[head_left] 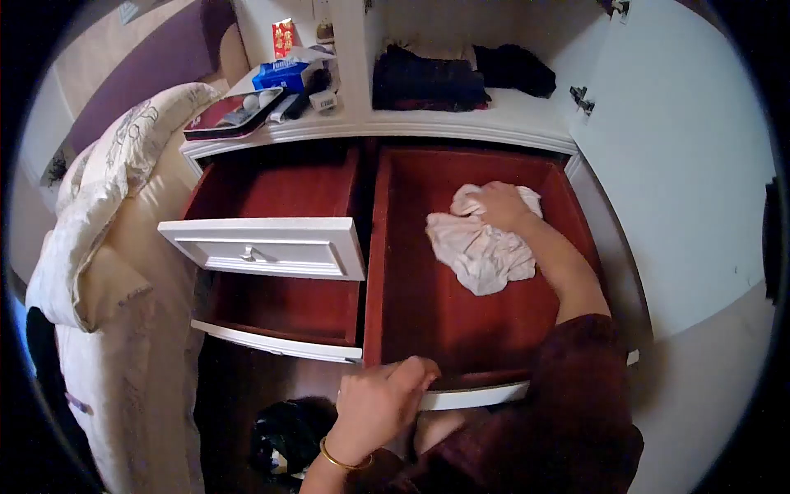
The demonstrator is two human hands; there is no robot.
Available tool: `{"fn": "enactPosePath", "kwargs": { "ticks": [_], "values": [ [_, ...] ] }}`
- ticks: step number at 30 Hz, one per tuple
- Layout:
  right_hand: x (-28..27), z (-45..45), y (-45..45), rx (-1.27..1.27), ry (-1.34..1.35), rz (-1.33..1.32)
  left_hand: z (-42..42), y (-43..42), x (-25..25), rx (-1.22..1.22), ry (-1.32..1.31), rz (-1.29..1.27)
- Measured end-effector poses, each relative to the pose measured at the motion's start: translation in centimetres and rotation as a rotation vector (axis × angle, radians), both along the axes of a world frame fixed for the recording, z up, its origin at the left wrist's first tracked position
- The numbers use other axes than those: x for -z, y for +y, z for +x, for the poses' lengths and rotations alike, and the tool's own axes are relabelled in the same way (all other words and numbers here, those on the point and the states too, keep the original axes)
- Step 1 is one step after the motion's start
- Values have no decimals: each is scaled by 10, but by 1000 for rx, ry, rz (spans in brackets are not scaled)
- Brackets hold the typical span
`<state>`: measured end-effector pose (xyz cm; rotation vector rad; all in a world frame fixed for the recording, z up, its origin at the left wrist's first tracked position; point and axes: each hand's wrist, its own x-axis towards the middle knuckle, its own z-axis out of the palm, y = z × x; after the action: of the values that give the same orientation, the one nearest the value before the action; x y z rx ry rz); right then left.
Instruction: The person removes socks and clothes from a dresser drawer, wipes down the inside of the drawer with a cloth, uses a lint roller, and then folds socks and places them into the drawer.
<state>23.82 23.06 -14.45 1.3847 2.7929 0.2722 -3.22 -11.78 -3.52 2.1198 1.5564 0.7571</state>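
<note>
A crumpled white cloth (480,253) lies on the dark red floor of the large right drawer (411,321), which is pulled out. My right hand (500,206) presses down on the cloth's far end with its fingers bent into the fabric; some fingertips are hidden. At the drawer's near left corner, my left hand (387,401) is closed over the top of the white front panel (473,397). A gold bangle (346,462) circles my left wrist.
Two smaller drawers, an upper one (262,249) and a lower one (280,339), stand pulled out at left. Folded dark clothes (428,78) lie on the shelf above. An open cabinet door (675,165) bounds the right; a bed (123,329) stands left. A dark bundle (290,436) sits below.
</note>
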Motion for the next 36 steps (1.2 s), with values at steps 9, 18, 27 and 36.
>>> {"fn": "enactPosePath", "kwargs": {
  "ticks": [9, 18, 27, 36],
  "values": [
    [-12, 39, -88, 709, -165, -504, -1, 1, 3, 13, -44, 79],
    [-27, 40, -223, 533, -104, -964, -5, 3, 10, 62, -134, 172],
    [6, -126, -171, 283, 303, -1191, -13, 10, 8, 22, -79, 138],
    [-65, -93, -96, 76, 63, -465, -5, 0, 4, 44, -86, 55]
  ]
}}
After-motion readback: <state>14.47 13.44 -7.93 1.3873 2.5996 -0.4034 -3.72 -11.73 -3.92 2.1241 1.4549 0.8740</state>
